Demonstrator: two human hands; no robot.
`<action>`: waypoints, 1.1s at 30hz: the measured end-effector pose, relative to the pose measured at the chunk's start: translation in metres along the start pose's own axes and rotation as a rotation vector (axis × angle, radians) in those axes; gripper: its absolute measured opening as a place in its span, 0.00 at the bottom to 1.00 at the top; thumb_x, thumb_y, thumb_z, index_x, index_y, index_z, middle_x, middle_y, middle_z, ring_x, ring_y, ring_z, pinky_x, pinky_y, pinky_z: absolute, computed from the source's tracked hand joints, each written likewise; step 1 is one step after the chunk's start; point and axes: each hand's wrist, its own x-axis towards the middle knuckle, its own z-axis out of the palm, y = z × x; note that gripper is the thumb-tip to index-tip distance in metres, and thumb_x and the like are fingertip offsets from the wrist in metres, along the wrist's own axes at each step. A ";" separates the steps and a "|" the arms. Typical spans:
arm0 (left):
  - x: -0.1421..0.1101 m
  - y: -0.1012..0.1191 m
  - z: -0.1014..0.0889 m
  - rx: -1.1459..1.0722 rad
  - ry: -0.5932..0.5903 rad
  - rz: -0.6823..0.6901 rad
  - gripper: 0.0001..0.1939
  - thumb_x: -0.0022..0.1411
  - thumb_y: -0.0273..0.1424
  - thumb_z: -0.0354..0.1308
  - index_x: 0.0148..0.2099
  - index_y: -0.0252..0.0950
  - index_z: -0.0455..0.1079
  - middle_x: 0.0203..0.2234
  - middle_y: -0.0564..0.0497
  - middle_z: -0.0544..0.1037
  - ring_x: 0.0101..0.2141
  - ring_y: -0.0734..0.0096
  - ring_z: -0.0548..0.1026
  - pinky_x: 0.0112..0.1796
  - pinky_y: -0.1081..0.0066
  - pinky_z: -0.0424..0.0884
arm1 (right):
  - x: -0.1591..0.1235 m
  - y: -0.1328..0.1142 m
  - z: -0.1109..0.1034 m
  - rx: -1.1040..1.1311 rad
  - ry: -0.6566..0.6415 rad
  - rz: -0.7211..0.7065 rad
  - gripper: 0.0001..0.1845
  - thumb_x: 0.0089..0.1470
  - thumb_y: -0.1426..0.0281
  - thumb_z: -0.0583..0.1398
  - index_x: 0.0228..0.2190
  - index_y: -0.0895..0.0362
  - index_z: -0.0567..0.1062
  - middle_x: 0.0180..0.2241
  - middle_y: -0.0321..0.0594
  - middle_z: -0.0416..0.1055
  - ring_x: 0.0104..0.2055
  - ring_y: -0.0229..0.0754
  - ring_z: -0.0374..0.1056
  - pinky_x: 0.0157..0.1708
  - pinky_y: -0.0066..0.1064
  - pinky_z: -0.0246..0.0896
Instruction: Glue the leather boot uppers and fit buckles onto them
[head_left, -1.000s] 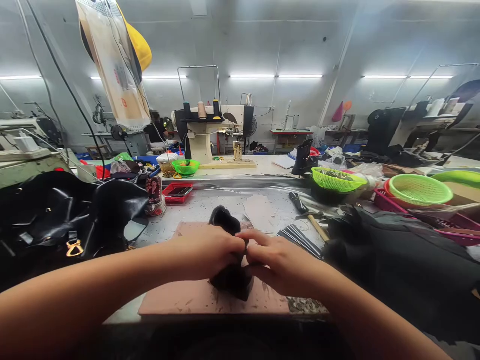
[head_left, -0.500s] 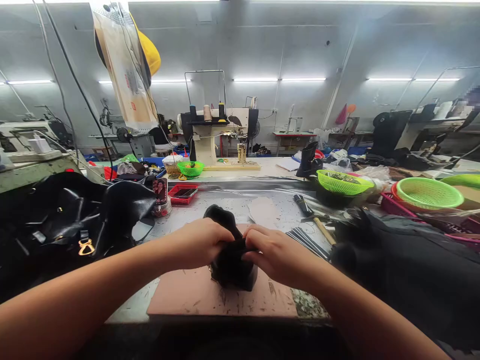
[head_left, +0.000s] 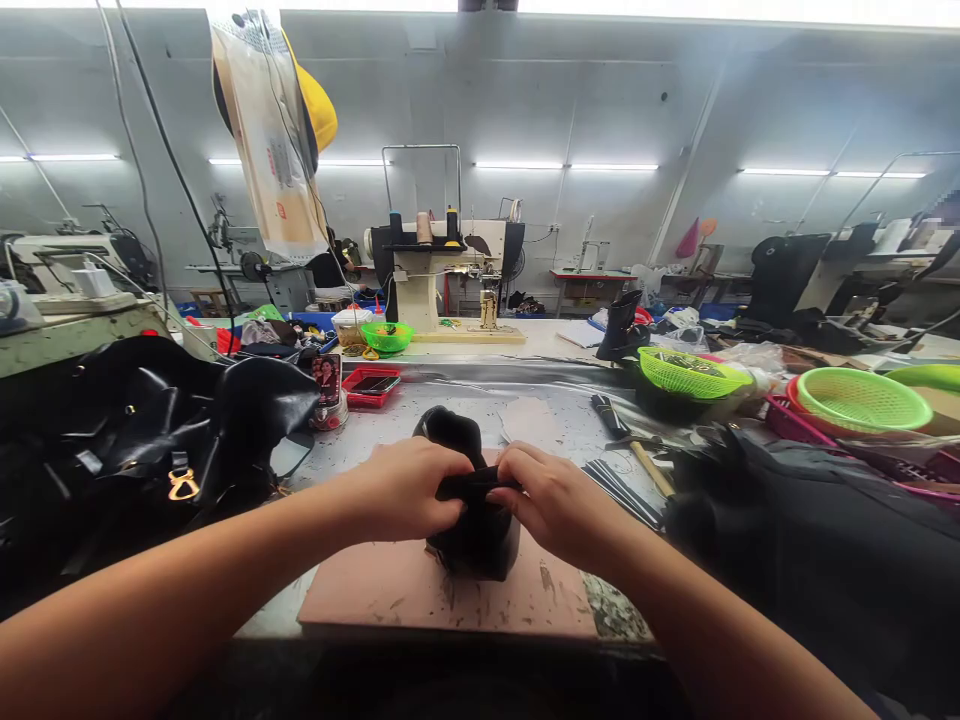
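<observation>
A soft black leather piece [head_left: 480, 545], shaped like a small bag, stands on a pink board [head_left: 360, 590] in front of me; its exact kind is hard to make out. My left hand [head_left: 412, 485] pinches the folded upper edge from the left, thumb below and fingers on top. From the right, my right hand [head_left: 540, 490] grips the same edge, close to the left fingertips. A rounded flap of the leather rises behind both hands. What lies inside the fold is hidden by the fingers.
Black leather bags [head_left: 255, 410] lie at left, near a phone [head_left: 328, 380] and a red tray [head_left: 367, 385]. Rightward are a hammer [head_left: 651, 468], striped strips [head_left: 619, 492], dark fabric [head_left: 817, 540] and green baskets [head_left: 862, 398]. A sewing machine [head_left: 420, 275] stands behind.
Both hands keep their hold on the leather. My left hand has turned slightly, its thumb now showing below the edge, and the folded edge lies flatter. The camera view has shifted a little.
</observation>
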 end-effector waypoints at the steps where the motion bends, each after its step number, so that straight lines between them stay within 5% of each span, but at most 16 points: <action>1: 0.000 0.000 0.000 -0.005 0.004 -0.007 0.07 0.49 0.31 0.50 0.29 0.38 0.69 0.22 0.53 0.73 0.26 0.70 0.68 0.27 0.74 0.58 | 0.000 0.000 0.000 0.001 0.009 -0.001 0.07 0.52 0.76 0.56 0.25 0.56 0.62 0.26 0.35 0.62 0.26 0.36 0.58 0.26 0.28 0.52; 13: 0.004 -0.005 0.016 -0.123 0.154 -0.056 0.08 0.52 0.35 0.55 0.26 0.37 0.71 0.18 0.55 0.70 0.22 0.74 0.64 0.24 0.75 0.53 | -0.001 -0.001 0.006 0.056 0.117 0.067 0.07 0.52 0.73 0.55 0.23 0.56 0.62 0.26 0.37 0.64 0.25 0.37 0.58 0.25 0.29 0.52; 16: 0.001 -0.006 0.016 -0.189 0.202 0.010 0.06 0.52 0.32 0.55 0.29 0.38 0.73 0.20 0.55 0.73 0.25 0.73 0.67 0.28 0.74 0.57 | -0.001 0.006 0.007 0.306 0.160 0.063 0.07 0.49 0.71 0.58 0.22 0.56 0.64 0.27 0.38 0.66 0.27 0.38 0.61 0.28 0.30 0.56; 20: -0.006 -0.009 0.010 -0.247 0.242 0.083 0.04 0.51 0.30 0.58 0.31 0.38 0.74 0.22 0.54 0.75 0.28 0.71 0.68 0.32 0.73 0.60 | 0.002 0.021 0.013 0.757 -0.027 -0.001 0.06 0.45 0.68 0.62 0.24 0.57 0.71 0.37 0.40 0.68 0.38 0.41 0.65 0.39 0.32 0.59; 24: -0.012 -0.017 0.010 -0.331 0.273 0.163 0.05 0.52 0.31 0.59 0.28 0.35 0.73 0.21 0.53 0.74 0.26 0.73 0.68 0.32 0.74 0.61 | 0.003 0.027 0.024 1.074 -0.164 0.042 0.13 0.44 0.62 0.63 0.30 0.57 0.72 0.30 0.36 0.66 0.34 0.39 0.64 0.36 0.32 0.59; 26: -0.013 -0.020 0.013 -0.407 0.304 0.219 0.06 0.52 0.33 0.59 0.27 0.35 0.73 0.21 0.53 0.74 0.26 0.73 0.68 0.32 0.74 0.62 | 0.002 0.027 0.026 1.166 -0.222 -0.024 0.18 0.42 0.58 0.64 0.32 0.57 0.73 0.34 0.38 0.66 0.39 0.42 0.63 0.40 0.34 0.59; 29: -0.015 -0.023 0.017 -0.500 0.335 0.307 0.08 0.52 0.34 0.59 0.26 0.34 0.72 0.20 0.53 0.74 0.25 0.74 0.68 0.34 0.73 0.61 | 0.000 0.029 0.023 1.074 -0.191 -0.101 0.17 0.41 0.57 0.65 0.30 0.57 0.75 0.46 0.43 0.63 0.50 0.48 0.58 0.50 0.38 0.52; 33: -0.013 -0.020 0.016 -0.557 0.291 0.233 0.08 0.50 0.34 0.59 0.26 0.34 0.71 0.21 0.53 0.73 0.26 0.74 0.68 0.33 0.73 0.62 | -0.001 0.031 0.018 0.908 0.002 0.017 0.15 0.44 0.56 0.63 0.25 0.56 0.76 0.37 0.41 0.64 0.42 0.44 0.61 0.47 0.39 0.54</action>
